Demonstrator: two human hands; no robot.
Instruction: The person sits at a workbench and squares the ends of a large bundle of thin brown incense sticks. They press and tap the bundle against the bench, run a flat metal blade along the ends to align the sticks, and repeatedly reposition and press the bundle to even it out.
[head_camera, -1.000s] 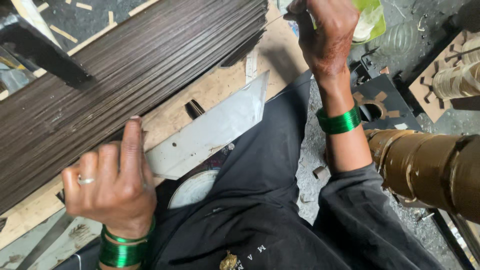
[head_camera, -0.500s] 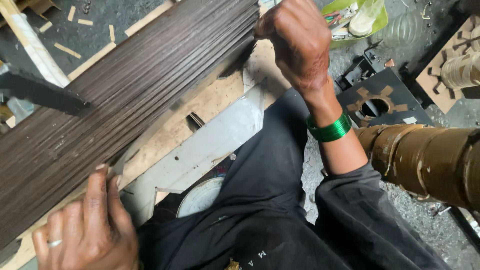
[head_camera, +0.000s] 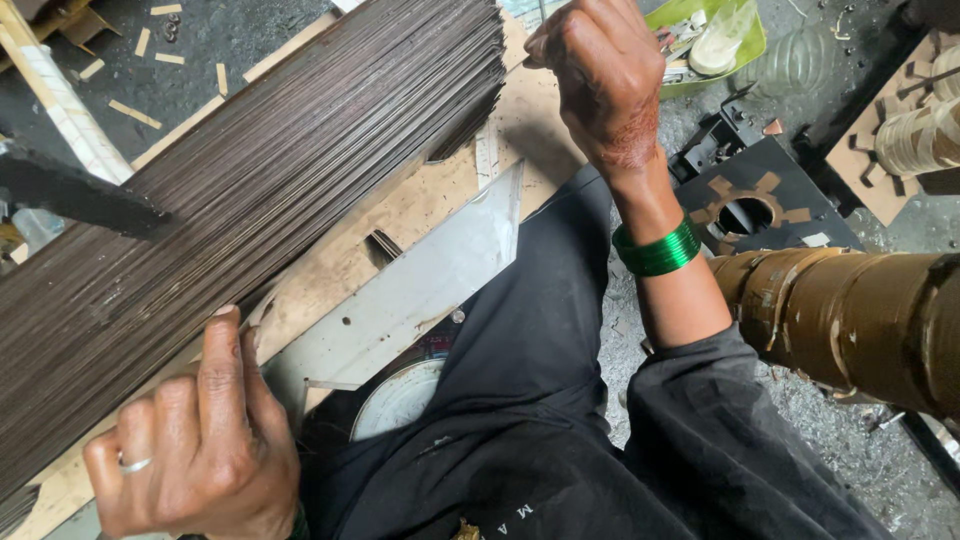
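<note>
The right hand (head_camera: 605, 95) has its grip curled tight at the far end of the stack (head_camera: 250, 200); the left hand (head_camera: 195, 450) presses fingers against the near end. The stack's long axis runs between them.

A long stack of thin dark-brown sheets (head_camera: 250, 200), packed face to face on edge, lies slantwise from seven o'clock up to one o'clock on a pale wooden board (head_camera: 400, 215). Its edges form a fine ribbed surface, and its upper end is cut square.
</note>
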